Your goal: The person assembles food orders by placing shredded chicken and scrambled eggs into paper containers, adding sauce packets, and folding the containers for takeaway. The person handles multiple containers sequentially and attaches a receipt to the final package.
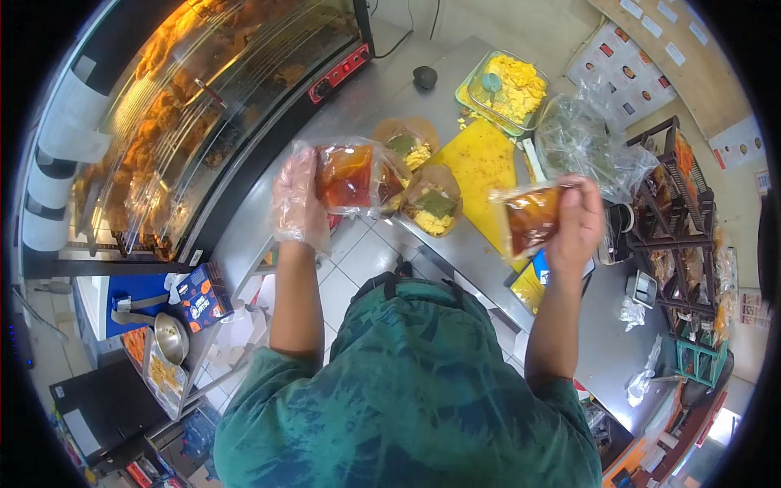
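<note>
My left hand (297, 199), in a clear plastic glove, grips clear sachets of red-brown sauce (343, 177); more than one pouch seems to hang together there. My right hand (578, 221) is bare and pinches another sachet of dark amber sauce (530, 220) over the yellow cutting board (484, 163). Between the hands stands a brown paper bowl (434, 202) holding chopped yellow food and a green layer. Behind it is a second such bowl (407, 142), partly covered by the left sachets. A clear container of chopped yellow food (517, 85) sits beyond the board.
At left stands a lit glass display case (203, 106) of fried food. A crumpled clear plastic bag (578, 134) lies right of the board. Dark racks of packets (671, 220) stand far right. A dark round object (425, 77) rests on the steel counter (374, 98).
</note>
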Tool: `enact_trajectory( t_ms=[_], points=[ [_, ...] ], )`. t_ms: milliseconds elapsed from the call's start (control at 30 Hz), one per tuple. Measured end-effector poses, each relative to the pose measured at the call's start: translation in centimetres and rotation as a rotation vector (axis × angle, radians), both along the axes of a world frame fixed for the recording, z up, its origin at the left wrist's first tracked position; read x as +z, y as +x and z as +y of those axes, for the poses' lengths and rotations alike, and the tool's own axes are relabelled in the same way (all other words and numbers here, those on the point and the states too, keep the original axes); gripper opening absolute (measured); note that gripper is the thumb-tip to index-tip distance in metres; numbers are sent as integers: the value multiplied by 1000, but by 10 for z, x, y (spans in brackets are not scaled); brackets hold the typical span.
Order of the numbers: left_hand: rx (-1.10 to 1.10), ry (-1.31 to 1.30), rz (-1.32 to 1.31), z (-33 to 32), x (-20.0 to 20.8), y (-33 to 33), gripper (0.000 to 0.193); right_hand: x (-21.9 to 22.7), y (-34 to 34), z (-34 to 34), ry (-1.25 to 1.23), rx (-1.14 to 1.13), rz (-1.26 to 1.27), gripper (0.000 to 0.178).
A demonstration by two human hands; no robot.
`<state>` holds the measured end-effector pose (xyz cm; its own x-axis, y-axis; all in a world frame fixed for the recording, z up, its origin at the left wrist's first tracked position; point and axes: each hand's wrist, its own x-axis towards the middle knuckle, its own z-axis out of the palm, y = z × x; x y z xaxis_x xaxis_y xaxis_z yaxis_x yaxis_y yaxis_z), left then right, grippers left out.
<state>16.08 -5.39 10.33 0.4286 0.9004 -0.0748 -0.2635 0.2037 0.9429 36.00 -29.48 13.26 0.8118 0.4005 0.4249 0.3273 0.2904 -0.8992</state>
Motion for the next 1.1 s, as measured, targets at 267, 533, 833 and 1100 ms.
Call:
enact_trajectory(
  t_ms=[267, 533, 833, 1100],
  points=[
    [147, -234, -92, 29, -51, -27, 34, -123, 15, 37, -990, 73, -16, 39],
    [23, 70, 304, 60, -64, 3, 50, -170, 28, -45, -870, -147, -1, 47],
    [-397, 166, 476, 69, -31, 119, 55, -162, -22, -69, -841, -118, 129, 32],
    [-305, 1121, 877, 126, -157, 118, 35, -183, -34, -89, -881, -173, 81, 34]
  ],
)
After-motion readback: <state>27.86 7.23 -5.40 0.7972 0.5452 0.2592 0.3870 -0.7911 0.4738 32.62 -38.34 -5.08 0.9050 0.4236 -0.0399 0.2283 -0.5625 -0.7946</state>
